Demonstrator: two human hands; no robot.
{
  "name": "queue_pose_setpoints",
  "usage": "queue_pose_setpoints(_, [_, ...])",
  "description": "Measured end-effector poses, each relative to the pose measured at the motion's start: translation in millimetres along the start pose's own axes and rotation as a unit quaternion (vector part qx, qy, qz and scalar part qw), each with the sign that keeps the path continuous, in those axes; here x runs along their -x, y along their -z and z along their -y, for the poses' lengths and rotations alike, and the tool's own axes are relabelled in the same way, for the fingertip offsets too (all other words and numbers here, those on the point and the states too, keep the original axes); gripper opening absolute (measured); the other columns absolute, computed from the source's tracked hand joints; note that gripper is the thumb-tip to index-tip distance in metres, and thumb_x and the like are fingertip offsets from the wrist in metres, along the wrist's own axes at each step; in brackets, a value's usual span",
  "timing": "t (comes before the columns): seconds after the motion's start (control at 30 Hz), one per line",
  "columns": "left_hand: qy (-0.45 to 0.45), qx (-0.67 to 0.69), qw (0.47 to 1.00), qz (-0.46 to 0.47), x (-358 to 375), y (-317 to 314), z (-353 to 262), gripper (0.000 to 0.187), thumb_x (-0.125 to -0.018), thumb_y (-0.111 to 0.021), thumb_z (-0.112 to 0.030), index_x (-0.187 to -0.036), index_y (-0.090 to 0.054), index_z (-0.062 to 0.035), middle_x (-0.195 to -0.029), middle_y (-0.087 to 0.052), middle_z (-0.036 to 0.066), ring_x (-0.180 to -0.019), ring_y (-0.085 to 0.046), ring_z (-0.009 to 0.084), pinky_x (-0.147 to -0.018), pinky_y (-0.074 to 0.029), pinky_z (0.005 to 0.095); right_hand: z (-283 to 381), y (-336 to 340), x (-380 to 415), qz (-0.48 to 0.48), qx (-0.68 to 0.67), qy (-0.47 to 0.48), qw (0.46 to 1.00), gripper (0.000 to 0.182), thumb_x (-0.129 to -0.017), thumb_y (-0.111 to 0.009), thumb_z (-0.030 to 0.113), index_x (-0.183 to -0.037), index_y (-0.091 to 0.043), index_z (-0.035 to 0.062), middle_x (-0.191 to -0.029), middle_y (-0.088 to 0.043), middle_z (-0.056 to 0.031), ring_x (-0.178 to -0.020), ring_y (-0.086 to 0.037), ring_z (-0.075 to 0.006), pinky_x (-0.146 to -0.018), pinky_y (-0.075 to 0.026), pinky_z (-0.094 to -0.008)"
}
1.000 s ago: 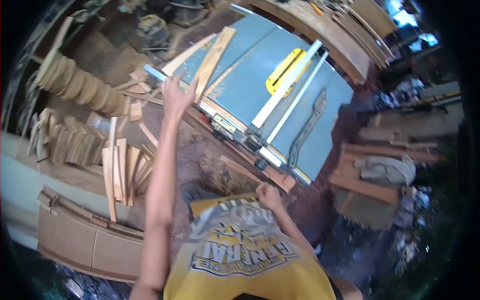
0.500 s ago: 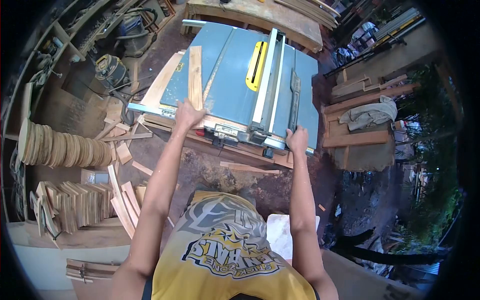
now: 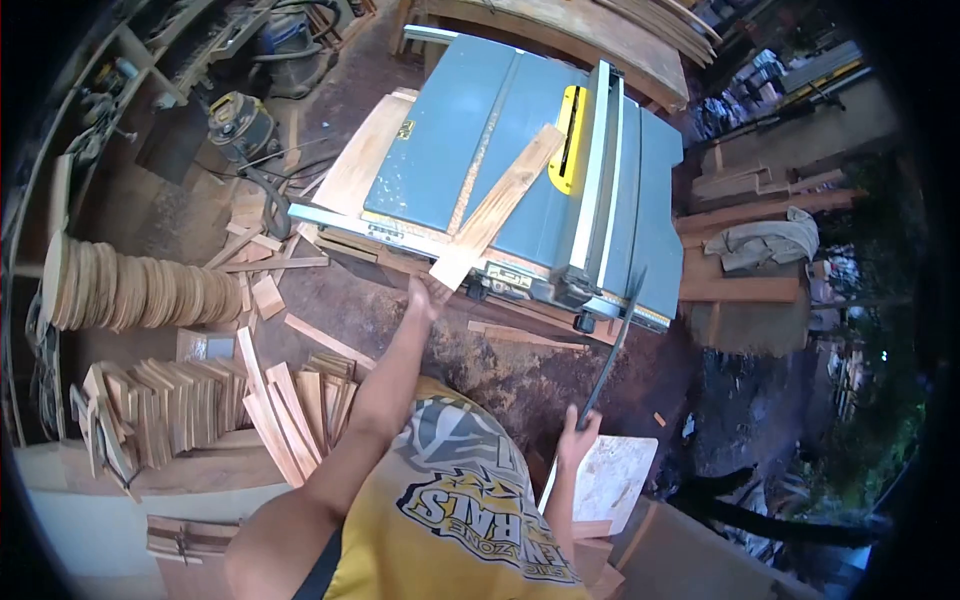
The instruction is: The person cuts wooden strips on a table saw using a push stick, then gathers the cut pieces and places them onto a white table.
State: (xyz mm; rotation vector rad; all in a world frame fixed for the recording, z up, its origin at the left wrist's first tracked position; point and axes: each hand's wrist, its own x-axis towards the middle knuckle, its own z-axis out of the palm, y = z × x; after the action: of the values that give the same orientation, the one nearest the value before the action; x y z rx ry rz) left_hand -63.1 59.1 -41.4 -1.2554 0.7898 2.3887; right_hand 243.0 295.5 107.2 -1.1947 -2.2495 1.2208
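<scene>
A flat wooden board (image 3: 505,200) lies slantwise across the blue top of a table saw (image 3: 430,120), its far end near the yellow throat plate (image 3: 563,184). At the board's near end, which overhangs the saw's front edge, my left hand (image 3: 428,298) grips it from below. My right hand (image 3: 578,435) is closed around the lower end of a long dark push stick (image 3: 618,345), low in front of the saw. The stick's tip reaches up by the saw's right front corner. The rip fence (image 3: 592,190) stands right of the throat plate.
Stacked round wooden discs (image 3: 140,285) and cut wooden pieces (image 3: 165,410) stand at left. Shop vacuums (image 3: 240,125) sit beyond them. A wooden workbench (image 3: 570,45) is behind the saw. Offcuts (image 3: 525,335) lie on the floor, and a white panel (image 3: 615,480) is at lower right.
The board has swung to slant right toward the throat plate, its near end pulled closer. My right hand has lifted the push stick off the saw's right side and drawn it back toward me.
</scene>
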Motion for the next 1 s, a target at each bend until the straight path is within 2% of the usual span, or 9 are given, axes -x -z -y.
queue_pose_setpoints(0.07, [0.016,0.111,0.990,0.084,-41,-6,14,0.069,-0.093,-0.033,-0.059,-0.130,-0.045,-0.0019,-0.124,-0.054,0.021,-0.112,-0.056,0.0348,-0.093,-0.049,0.0525,-11,1,37,-0.035,0.006,0.006,0.999,0.034,-0.089,-0.069,0.029,-0.082,-0.048,0.0038,-0.073,-0.042,-0.0015,-0.071,-0.037,-0.0130,-0.064,-0.037,-0.0289])
queue_pose_setpoints(0.2, [0.040,0.164,0.976,0.136,-47,-42,20,0.070,-0.093,-0.033,-0.060,-0.131,-0.045,-0.0024,-0.124,-0.054,0.021,-0.112,-0.055,0.0352,-0.093,-0.049,0.0526,59,-11,62,-0.107,0.023,-0.018,0.994,0.020,-0.092,-0.063,0.018,-0.083,-0.052,0.0032,-0.070,-0.043,-0.0002,-0.064,-0.037,-0.0124,-0.058,-0.036,-0.0298])
queue_pose_setpoints(0.27, [0.050,0.157,0.976,0.139,-44,-43,18,0.070,-0.093,-0.033,-0.060,-0.132,-0.044,-0.0027,-0.124,-0.054,0.020,-0.112,-0.055,0.0354,-0.094,-0.049,0.0527,111,-37,54,-0.112,0.045,0.065,0.991,0.020,-0.091,-0.063,0.019,-0.087,-0.055,0.0013,-0.068,-0.049,-0.0048,-0.062,-0.044,-0.0151,-0.056,-0.040,-0.0325])
queue_pose_setpoints(0.33, [0.062,0.148,0.977,0.142,-42,-43,15,0.071,-0.092,-0.034,-0.061,-0.132,-0.044,-0.0030,-0.124,-0.054,0.020,-0.112,-0.055,0.0356,-0.094,-0.049,0.0528,197,-65,33,-0.015,0.071,0.061,0.995,0.021,-0.087,-0.066,0.019,-0.092,-0.058,0.0003,-0.072,-0.057,-0.0128,-0.067,-0.058,-0.0220,-0.060,-0.046,-0.0351])
queue_pose_setpoints(0.4, [0.069,0.140,0.977,0.144,-41,-44,12,0.071,-0.092,-0.034,-0.061,-0.133,-0.044,-0.0032,-0.124,-0.054,0.020,-0.112,-0.055,0.0358,-0.094,-0.048,0.0529,232,-116,-9,0.002,0.099,0.240,0.966,0.023,-0.075,-0.069,0.010,-0.095,-0.060,0.0018,-0.083,-0.061,-0.0185,-0.075,-0.061,-0.0401,-0.066,-0.050,-0.0430])
queue_pose_setpoints(0.47, [0.075,0.132,0.977,0.147,-43,-44,9,0.072,-0.092,-0.034,-0.061,-0.133,-0.044,-0.0035,-0.124,-0.054,0.020,-0.112,-0.055,0.0360,-0.095,-0.048,0.0530,260,-173,-50,0.031,0.139,0.299,0.944,0.029,-0.074,-0.074,0.016,-0.094,-0.059,0.0005,-0.089,-0.057,-0.0182,-0.084,-0.057,-0.0377,-0.075,-0.049,-0.0436])
queue_pose_setpoints(0.53, [0.077,0.126,0.978,0.148,-48,-44,3,0.072,-0.091,-0.034,-0.062,-0.133,-0.044,-0.0038,-0.124,-0.054,0.019,-0.112,-0.055,0.0362,-0.095,-0.048,0.0530,298,-236,-80,0.100,0.256,0.215,0.937,0.033,-0.072,-0.075,0.016,-0.094,-0.060,-0.0032,-0.100,-0.056,-0.0229,-0.096,-0.055,-0.0375,-0.082,-0.049,-0.0427])
queue_pose_setpoints(0.73, [0.077,0.129,0.980,0.133,-60,-21,-4,0.073,-0.090,-0.035,-0.063,-0.135,-0.043,-0.0046,-0.124,-0.054,0.019,-0.112,-0.055,0.0368,-0.096,-0.048,0.0533,275,-262,-70,0.053,0.311,0.242,0.917,0.031,-0.072,-0.075,0.016,-0.094,-0.061,-0.0018,-0.127,-0.042,-0.0357,-0.106,-0.049,-0.0418,-0.092,-0.047,-0.0435])
queue_pose_setpoints(1.0, [0.140,0.108,0.972,0.156,4,-41,-25,0.057,-0.094,-0.038,-0.048,-0.132,-0.048,-0.0058,-0.123,-0.056,0.016,-0.110,-0.057,0.0328,-0.096,-0.049,0.0480,223,-150,1,0.172,0.229,0.225,0.931,0.043,-0.065,-0.077,0.020,-0.099,-0.058,0.0026,-0.106,-0.052,-0.0180,-0.100,-0.049,-0.0384,-0.079,-0.049,-0.0461])
